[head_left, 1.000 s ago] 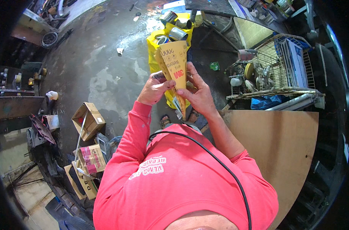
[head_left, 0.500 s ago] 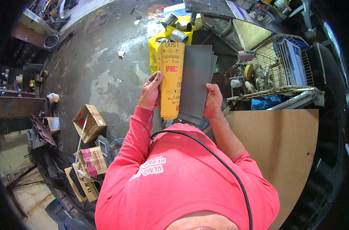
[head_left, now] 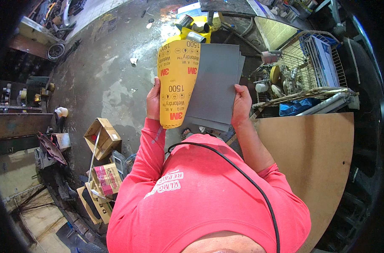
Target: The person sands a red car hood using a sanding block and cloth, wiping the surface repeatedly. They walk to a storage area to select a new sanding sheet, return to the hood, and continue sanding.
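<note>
I hold a bundle of sandpaper sheets upright in front of me, between both hands. My left hand (head_left: 154, 101) is closed on the left edge, at the curled sheet with printed yellow backing (head_left: 176, 84). My right hand (head_left: 241, 103) grips the right edge of the fanned dark grey sheets (head_left: 214, 78). Just beyond them lies a yellow bag (head_left: 181, 33) with metal cans (head_left: 196, 37) in it, partly hidden by the sheets.
Cardboard boxes (head_left: 102, 137) lie at the lower left. On the right are a wire basket (head_left: 301, 67) of mixed items, a blue bundle (head_left: 297, 107) and a large wooden board (head_left: 306, 168). Cluttered shelving (head_left: 21, 105) lines the left side; metal tubes (head_left: 238, 31) lie at the back.
The sheets, earlier rolled into a cone, are now opened out and fanned wider, showing grey faces. My hands have moved apart to the two edges, and the yellow backing has widened.
</note>
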`<action>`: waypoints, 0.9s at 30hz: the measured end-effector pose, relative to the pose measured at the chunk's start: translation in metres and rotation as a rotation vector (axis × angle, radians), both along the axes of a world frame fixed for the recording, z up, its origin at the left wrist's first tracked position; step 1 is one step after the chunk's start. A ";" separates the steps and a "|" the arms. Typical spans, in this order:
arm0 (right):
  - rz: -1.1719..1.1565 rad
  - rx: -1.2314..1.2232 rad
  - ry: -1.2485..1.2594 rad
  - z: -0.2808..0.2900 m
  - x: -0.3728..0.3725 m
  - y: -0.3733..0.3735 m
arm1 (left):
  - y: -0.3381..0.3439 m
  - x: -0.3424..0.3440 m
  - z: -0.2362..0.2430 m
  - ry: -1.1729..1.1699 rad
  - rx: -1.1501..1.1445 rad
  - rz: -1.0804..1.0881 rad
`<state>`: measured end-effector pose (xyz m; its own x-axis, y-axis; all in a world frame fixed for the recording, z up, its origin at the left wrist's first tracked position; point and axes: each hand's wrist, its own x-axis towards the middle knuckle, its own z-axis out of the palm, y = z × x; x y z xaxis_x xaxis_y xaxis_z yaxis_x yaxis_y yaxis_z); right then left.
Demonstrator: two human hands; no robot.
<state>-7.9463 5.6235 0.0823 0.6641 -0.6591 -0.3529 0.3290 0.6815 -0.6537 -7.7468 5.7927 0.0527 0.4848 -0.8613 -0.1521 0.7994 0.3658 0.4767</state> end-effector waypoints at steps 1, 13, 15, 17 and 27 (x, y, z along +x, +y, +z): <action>0.016 0.000 0.026 0.002 0.001 0.000 | 0.002 0.000 0.002 -0.030 0.014 -0.005; 0.177 -0.326 0.121 -0.015 0.024 0.025 | -0.014 -0.021 0.018 -0.344 0.169 0.046; 0.264 -0.305 0.053 -0.011 0.025 0.027 | -0.025 -0.032 0.023 -0.428 0.200 -0.016; 0.251 -0.263 0.039 -0.004 0.028 0.032 | -0.029 -0.040 0.039 -0.444 0.250 -0.022; 0.155 -0.266 0.178 -0.002 0.023 0.036 | -0.044 -0.062 0.058 -0.805 0.181 0.314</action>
<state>-7.9232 5.6600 0.0806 0.7071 -0.6394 -0.3019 0.0999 0.5130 -0.8526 -7.8090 5.7490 0.1107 0.7137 -0.6663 0.2161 0.0715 0.3762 0.9238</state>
